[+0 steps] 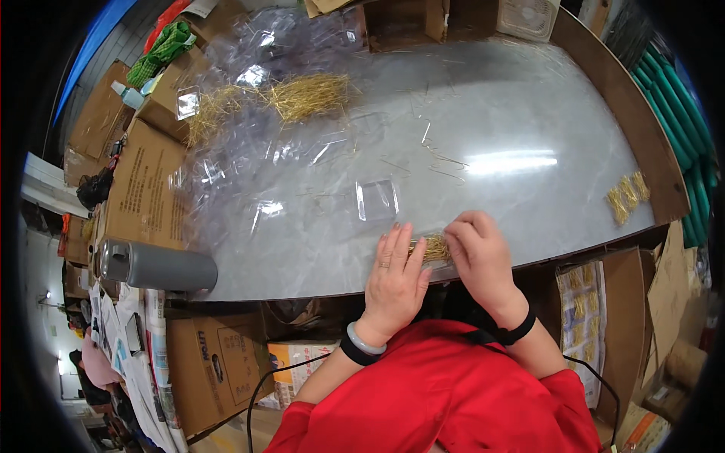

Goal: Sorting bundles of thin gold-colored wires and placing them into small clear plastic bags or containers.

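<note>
At the table's near edge lies a small bundle of thin gold wire pins (432, 248), apparently in a shallow clear plastic box whose outline is partly hidden. My left hand (396, 275) rests flat at the bundle's left end, its fingers stretched out. On the other side, my right hand (483, 253) has its fingers curled and pressed together against the bundle's right end. What those fingertips pinch, if anything, is hidden. Just beyond my left fingers stands a clear square plastic box (377, 200). Several loose gold pins (445, 158) are scattered farther out on the table.
A heap of clear plastic boxes (257, 162) covers the table's left side, with a pile of gold pins (310, 97) on it. A grey bottle (170, 268) lies at the near left. Bundled gold pins (627, 198) sit far right, beside a cardboard rim (630, 98).
</note>
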The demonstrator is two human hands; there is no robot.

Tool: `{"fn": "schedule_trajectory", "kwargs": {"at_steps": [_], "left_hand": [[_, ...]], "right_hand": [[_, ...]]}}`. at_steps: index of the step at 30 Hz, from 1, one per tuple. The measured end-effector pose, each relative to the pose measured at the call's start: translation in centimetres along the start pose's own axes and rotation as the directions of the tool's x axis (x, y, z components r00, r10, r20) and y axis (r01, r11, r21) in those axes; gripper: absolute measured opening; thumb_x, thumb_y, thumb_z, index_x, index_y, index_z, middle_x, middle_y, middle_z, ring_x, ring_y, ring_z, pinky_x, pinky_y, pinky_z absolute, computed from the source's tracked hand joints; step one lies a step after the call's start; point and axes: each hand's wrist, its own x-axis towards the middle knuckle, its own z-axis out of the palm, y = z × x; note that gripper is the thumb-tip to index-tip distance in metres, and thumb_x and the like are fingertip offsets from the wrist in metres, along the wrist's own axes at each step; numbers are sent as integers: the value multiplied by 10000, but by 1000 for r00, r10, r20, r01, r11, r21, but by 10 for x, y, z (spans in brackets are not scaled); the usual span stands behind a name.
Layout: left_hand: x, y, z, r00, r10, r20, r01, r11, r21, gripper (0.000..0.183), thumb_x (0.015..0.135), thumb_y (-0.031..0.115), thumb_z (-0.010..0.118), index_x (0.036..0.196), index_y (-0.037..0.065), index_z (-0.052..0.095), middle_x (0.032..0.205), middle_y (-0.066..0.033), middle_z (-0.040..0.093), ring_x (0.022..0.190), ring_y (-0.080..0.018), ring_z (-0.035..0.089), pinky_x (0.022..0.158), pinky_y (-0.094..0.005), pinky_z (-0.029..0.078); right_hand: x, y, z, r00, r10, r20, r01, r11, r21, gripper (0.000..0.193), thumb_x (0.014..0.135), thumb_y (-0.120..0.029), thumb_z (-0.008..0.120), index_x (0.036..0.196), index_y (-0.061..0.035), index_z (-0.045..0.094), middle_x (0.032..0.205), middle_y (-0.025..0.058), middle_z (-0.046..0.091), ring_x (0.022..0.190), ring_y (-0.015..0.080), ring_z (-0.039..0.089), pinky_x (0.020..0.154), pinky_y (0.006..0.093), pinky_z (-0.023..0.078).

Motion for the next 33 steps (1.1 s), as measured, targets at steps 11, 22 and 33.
{"fn": "schedule_trajectory", "kwargs": {"at_steps": [11, 22, 33], "left_hand": [[-1, -1, 0, 1000, 20, -15, -20, 1000, 7, 691, 736, 211, 815, 1345, 12, 555, 1457, -199, 463, 1374, -397, 423, 1128, -483, 398], [-5, -7, -3, 1000, -3, -20, 1, 995, -97, 589, 790, 142, 741, 1336, 24, 554, 1466, -207, 438, 1369, -364, 444, 933, -403, 547], [-6, -15, -1, 996, 65, -55, -69, 995, -71, 564, 813, 140, 697, 1334, -10, 544, 1438, -210, 468, 1382, -373, 440, 1031, -391, 500]], "right_hand": [[49, -16, -15, 935, -92, 342, 92, 996, 16, 430, 841, 1, 636, 1264, -29, 560, 1230, 204, 586, 1059, 407, 612, 858, 449, 527], [133, -21, 44, 634, -295, 715, 408, 913, 15, 899, 648, -119, 754, 1488, -152, 436, 1557, 239, 343, 1284, 474, 477, 1040, 493, 473], [185, -74, 114, 949, -266, 168, 207, 931, 302, 667, 847, -320, 748, 1394, -21, 511, 1408, 244, 505, 1266, 454, 472, 1066, 477, 434]]}}
